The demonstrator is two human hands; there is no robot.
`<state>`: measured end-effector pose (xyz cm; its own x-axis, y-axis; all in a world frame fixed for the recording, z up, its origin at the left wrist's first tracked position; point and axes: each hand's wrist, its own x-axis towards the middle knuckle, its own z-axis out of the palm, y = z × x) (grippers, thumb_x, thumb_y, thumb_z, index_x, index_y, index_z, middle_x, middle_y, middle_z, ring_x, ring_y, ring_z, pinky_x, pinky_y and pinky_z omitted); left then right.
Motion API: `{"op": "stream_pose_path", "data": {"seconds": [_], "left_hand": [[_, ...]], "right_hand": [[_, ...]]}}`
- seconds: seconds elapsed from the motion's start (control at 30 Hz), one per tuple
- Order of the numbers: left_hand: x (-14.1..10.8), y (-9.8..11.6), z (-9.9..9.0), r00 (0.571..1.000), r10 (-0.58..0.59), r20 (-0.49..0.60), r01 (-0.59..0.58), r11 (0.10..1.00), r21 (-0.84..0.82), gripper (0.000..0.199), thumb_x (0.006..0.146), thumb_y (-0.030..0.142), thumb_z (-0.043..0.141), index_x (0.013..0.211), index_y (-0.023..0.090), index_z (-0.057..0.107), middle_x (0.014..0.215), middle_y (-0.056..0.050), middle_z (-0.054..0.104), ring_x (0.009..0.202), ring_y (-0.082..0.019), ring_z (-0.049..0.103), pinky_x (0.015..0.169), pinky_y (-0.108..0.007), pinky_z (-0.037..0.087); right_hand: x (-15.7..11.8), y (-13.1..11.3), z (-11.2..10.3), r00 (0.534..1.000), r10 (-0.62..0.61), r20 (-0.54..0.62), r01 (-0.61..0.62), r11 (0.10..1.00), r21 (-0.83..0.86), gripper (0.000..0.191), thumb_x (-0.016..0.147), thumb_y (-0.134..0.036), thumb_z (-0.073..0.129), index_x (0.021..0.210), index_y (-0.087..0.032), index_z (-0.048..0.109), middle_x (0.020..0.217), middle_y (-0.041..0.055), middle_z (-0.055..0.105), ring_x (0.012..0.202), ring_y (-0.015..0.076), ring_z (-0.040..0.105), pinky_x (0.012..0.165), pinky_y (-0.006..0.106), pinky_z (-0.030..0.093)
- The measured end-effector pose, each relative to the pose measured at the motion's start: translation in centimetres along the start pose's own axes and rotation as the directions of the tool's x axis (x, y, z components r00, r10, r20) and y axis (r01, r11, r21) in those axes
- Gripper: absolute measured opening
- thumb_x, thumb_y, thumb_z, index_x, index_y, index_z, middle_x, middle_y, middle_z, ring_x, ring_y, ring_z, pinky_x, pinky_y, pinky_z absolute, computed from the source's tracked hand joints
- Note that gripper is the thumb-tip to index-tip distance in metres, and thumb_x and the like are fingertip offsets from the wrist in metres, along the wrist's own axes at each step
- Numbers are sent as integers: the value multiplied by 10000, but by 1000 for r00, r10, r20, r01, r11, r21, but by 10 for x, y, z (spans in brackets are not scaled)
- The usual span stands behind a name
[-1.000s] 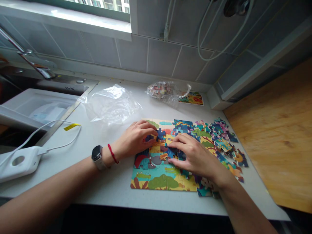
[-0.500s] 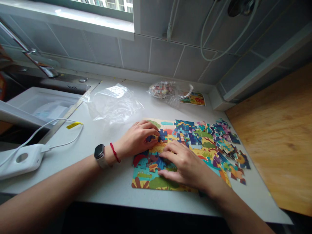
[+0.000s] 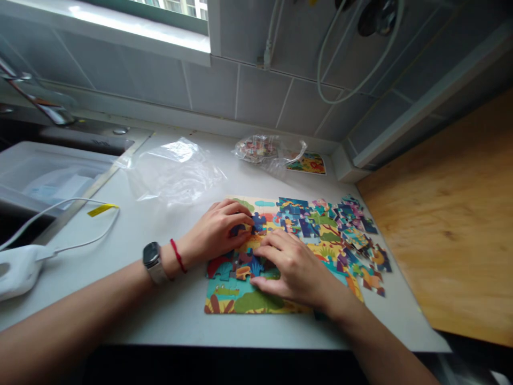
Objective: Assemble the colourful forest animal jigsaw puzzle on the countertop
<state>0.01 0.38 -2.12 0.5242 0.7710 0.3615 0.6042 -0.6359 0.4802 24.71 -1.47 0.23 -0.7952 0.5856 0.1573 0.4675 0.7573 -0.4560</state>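
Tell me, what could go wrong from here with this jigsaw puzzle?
The right hand lies spread on the jigsaw puzzle, so it could nudge fitted pieces out of line. The left hand is bunched over pieces at the top of the picture, and a piece might lift or slip there. The loose pieces sit fairly near the right edge of the counter, so a stray sweep could perhaps knock some off.

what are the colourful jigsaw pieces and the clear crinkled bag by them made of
The colourful jigsaw pieces look like printed cardboard with a matte finish, going by their flat, stiff shapes, though the view can't settle it. The clear crinkled bag looks like thin plastic film: see-through and glossy, with creases catching the light.
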Motion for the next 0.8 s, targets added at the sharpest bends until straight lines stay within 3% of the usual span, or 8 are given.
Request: {"op": "stream_pose_path", "data": {"seconds": [0.17, 0.27, 0.37, 0.5, 0.6, 0.7, 0.8], "left_hand": [[-1, -8, 4, 999, 18, -31, -19, 1000, -7, 119, 995, 306, 650, 1045, 245, 740, 1159, -64, 731, 1106, -241, 647, 978, -399, 519], [-1, -12, 8, 998, 35, -52, -36, 999, -18, 147, 997, 327, 639, 1055, 250, 750, 1156, -70, 737, 1111, -246, 658, 974, -402, 532], [-1, -13, 9, 997, 44, -57, -44, 999, 2, 167, 1000, 353, 638, 1057, 250, 756, 1157, -74, 741, 1108, -251, 662, 967, -409, 543], [-2, -16, 11, 996, 66, -57, -65, 998, 24, 185, 1003, 387, 641, 1039, 244, 752, 1154, -78, 741, 1109, -252, 664, 973, -416, 554], [-1, -19, 13, 996, 86, -37, -85, 996, 16, 197, 1010, 400, 629, 1054, 249, 748, 1172, -82, 736, 1129, -256, 662, 983, -421, 560], [-1, -19, 12, 995, 93, -35, -93, 996, 6, 226, 1010, 427, 617, 1075, 259, 754, 1198, -84, 728, 1155, -267, 657, 996, -429, 566], [-1, -14, 9, 993, 115, -10, -115, 993, 4, 262, 1005, 465, 618, 1132, 288, 764, 1267, -80, 710, 1226, -288, 632, 1056, -462, 546]], "right_hand": [[-2, 5, -12, 997, 50, 65, -48, 998, -27, 358, 841, -410, 848, 1084, -176, 726, 1080, 89, 671, 1083, 259, 616, 972, 401, 537], [-4, 11, -11, 998, 29, 55, -28, 999, -25, 351, 841, -423, 844, 1066, -181, 726, 1118, 96, 679, 1155, 270, 608, 1066, 437, 492], [-5, 14, -10, 999, 25, 29, -23, 999, -43, 350, 855, -430, 825, 1077, -179, 728, 1131, 102, 698, 1154, 278, 606, 1058, 446, 491], [-5, 11, -19, 996, 77, 40, -72, 991, -114, 479, 852, -483, 839, 1188, -160, 727, 1212, 121, 700, 1186, 291, 594, 1039, 442, 507], [-12, 11, -43, 989, 144, 43, -136, 978, -157, 553, 880, -503, 812, 1313, -180, 692, 1315, 137, 677, 1254, 303, 585, 1079, 474, 494], [-34, 20, -84, 964, 261, -42, -264, 955, -132, 374, 987, -422, 705, 1294, -208, 716, 1291, 111, 703, 1241, 264, 626, 1093, 436, 496], [-67, 41, -125, 870, 478, -118, -492, 855, -166, 280, 1033, -342, 618, 1224, -193, 759, 1208, 110, 745, 1155, 259, 687, 1051, 411, 520]]}}
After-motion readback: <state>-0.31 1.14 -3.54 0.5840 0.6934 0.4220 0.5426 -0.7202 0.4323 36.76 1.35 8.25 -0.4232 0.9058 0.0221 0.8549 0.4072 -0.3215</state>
